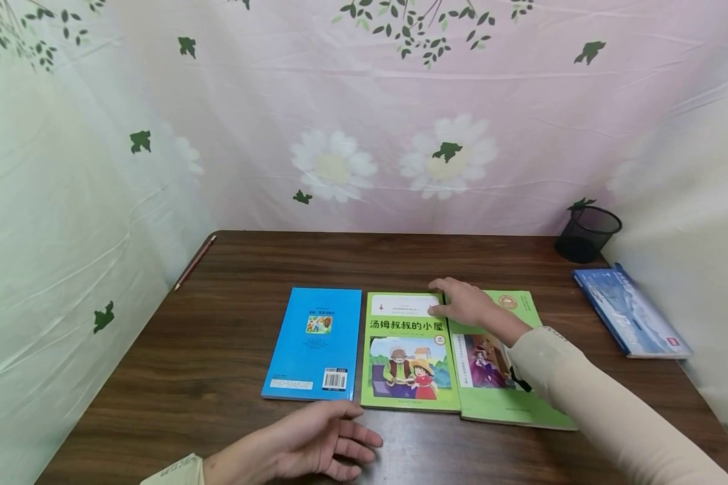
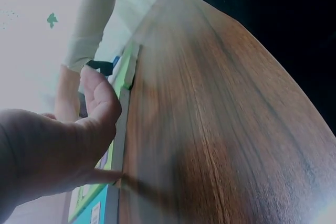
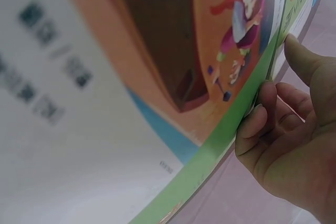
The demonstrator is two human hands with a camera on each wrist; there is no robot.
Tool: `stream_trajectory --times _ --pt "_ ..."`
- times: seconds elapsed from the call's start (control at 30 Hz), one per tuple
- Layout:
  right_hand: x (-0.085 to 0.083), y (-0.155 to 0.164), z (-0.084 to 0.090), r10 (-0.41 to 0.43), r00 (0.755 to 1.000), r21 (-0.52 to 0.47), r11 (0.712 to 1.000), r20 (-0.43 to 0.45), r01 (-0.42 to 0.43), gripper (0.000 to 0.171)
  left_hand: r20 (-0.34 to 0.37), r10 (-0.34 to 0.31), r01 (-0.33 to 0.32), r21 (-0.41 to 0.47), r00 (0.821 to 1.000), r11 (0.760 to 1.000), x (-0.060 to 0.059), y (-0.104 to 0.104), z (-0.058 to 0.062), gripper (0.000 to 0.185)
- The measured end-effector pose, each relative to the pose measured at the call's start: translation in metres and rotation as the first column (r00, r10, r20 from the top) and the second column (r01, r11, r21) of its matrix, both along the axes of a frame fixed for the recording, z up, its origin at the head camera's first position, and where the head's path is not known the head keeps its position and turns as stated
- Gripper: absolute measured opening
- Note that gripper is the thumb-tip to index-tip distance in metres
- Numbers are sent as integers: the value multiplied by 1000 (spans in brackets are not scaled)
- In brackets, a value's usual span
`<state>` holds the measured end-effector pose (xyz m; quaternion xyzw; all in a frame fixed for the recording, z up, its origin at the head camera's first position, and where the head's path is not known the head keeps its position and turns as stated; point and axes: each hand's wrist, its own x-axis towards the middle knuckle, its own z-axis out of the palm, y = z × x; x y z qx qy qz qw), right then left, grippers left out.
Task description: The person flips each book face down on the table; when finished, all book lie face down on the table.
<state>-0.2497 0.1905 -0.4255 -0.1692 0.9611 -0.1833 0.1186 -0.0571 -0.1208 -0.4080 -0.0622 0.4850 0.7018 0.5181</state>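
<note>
Three books lie side by side on the wooden table: a blue book [image 1: 315, 350] with a barcode, a green-and-white storybook [image 1: 409, 364] with two cartoon figures, and a green book [image 1: 516, 407] with a purple-dressed figure. At the top edges where the two green books meet, my right hand [image 1: 467, 303] touches them with loosely bent fingers. In the right wrist view its fingertips [image 3: 254, 116] rest against a book's edge, and the thumb lies nearer the neighbouring cover. Holding nothing, my left hand [image 1: 318, 441] hovers by the lower edges of the blue book and storybook, fingers relaxed.
At the table's right side lies another blue book [image 1: 633, 313], below a black mesh pen holder [image 1: 588, 236] in the back corner. A pencil [image 1: 195, 263] lies along the left rear edge. Patterned cloth [image 1: 370, 101] hangs behind and on both sides.
</note>
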Motion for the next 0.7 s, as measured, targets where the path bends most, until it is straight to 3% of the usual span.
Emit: stream_trajectory --times 0.17,0.3,0.47,0.7 --pt "-1 0 -1 11 1000 -3 1000 -1 -11 59 30 57 -57 23 998 998 -3 2 1 47" --pt "-1 1 -1 20 1000 -3 1000 -6 -20 59 50 138 -139 26 989 990 -4 5 2 42" --pt "-2 2 0 20 1000 -5 1000 -1 -20 59 43 264 -264 5 964 965 -2 11 -1 36" --pt "-3 2 -1 18 1000 -7 1000 6 -17 59 49 378 -379 6 924 925 2 18 -4 23"
